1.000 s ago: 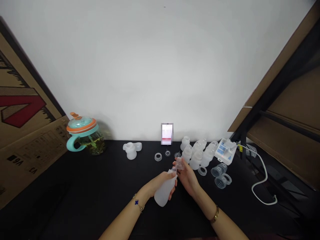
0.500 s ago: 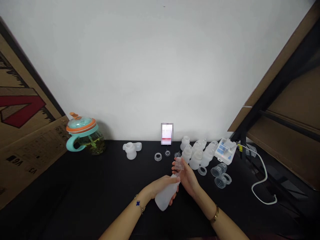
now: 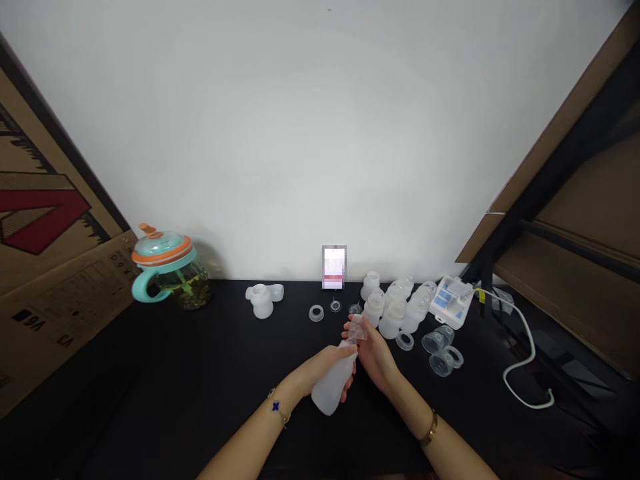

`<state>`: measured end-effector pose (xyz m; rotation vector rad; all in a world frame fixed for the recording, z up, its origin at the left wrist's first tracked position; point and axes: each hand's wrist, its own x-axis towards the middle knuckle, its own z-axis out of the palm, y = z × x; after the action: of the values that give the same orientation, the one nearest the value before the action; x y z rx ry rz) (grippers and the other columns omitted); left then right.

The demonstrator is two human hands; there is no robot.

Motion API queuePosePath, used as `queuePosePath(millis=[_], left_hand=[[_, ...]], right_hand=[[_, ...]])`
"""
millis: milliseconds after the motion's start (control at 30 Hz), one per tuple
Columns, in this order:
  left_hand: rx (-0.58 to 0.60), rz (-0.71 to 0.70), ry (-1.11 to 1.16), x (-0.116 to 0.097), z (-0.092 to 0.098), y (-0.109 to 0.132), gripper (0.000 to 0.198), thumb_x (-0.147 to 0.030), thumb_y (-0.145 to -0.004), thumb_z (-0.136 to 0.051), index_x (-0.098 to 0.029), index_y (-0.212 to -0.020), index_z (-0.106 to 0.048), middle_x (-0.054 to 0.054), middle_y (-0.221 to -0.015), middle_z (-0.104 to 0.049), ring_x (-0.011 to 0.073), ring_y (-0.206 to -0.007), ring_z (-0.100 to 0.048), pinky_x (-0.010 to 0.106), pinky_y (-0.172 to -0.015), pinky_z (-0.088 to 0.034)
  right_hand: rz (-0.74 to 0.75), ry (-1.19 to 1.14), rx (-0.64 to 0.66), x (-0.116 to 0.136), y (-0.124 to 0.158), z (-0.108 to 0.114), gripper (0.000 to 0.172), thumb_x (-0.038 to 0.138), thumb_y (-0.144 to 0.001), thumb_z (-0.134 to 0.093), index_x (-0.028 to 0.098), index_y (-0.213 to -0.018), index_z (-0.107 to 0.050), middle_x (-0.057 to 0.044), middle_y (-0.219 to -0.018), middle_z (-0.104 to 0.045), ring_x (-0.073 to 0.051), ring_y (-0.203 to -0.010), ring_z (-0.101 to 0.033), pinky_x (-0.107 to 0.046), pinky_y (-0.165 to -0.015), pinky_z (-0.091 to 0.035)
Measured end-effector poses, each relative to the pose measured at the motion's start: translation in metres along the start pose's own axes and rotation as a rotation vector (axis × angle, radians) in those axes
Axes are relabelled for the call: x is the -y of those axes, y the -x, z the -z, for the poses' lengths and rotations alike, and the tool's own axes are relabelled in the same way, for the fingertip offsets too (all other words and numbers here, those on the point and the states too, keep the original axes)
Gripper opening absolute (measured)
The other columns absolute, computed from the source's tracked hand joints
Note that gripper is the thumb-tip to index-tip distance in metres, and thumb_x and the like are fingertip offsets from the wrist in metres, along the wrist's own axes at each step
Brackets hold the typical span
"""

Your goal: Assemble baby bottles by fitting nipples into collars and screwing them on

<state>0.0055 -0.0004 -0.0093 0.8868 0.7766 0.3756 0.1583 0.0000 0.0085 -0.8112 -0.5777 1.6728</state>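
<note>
My left hand [image 3: 314, 372] is wrapped round a white translucent bottle [image 3: 331, 389], tilted with its neck toward the far right. My right hand [image 3: 376, 355] pinches a small clear plastic part [image 3: 357, 329] at the bottle's neck. Both hands hover over the black table [image 3: 200, 373], just in front of a cluster of several white bottles [image 3: 395, 308]. Two clear cups [image 3: 442, 351] and a clear ring [image 3: 405, 342] lie to the right of my right hand.
A teal and orange lidded jug [image 3: 169, 270] stands at the back left beside cardboard boxes [image 3: 45, 267]. A white pump piece [image 3: 263, 299], small rings [image 3: 317, 313], a white device [image 3: 451, 301] with a white cord [image 3: 525, 360] and a dark shelf frame [image 3: 560, 220] are around.
The bottle in my left hand has shifted slightly up and to the right; my right hand keeps the clear part at the bottle's neck. Nothing else has moved.
</note>
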Motion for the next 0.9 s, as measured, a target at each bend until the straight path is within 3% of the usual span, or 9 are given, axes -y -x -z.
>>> queuePosePath(millis=[400, 900], left_hand=[[-0.066, 0.029, 0.042, -0.0079, -0.0085, 0.0063, 0.061, -0.075, -0.077, -0.056, -0.014, -0.075, -0.061, 0.004, -0.057, -0.06, 0.0151, -0.043, -0.057, 0.028, -0.047, -0.048], [-0.082, -0.023, 0.05, -0.0048, -0.0057, 0.0041, 0.059, -0.073, -0.078, -0.056, -0.014, -0.076, -0.061, 0.004, -0.058, -0.061, 0.0158, -0.044, -0.058, 0.028, -0.048, -0.048]], right_hand=[[0.035, -0.007, 0.008, -0.005, 0.0018, -0.0025, 0.042, 0.052, -0.079, -0.077, 0.023, -0.107, -0.07, -0.009, -0.106, -0.075, -0.026, -0.106, -0.068, -0.044, -0.099, -0.047], [0.019, 0.037, 0.049, -0.001, 0.0058, -0.0047, 0.042, 0.053, -0.083, -0.072, 0.026, -0.115, -0.067, -0.008, -0.11, -0.074, -0.027, -0.108, -0.066, -0.043, -0.097, -0.045]])
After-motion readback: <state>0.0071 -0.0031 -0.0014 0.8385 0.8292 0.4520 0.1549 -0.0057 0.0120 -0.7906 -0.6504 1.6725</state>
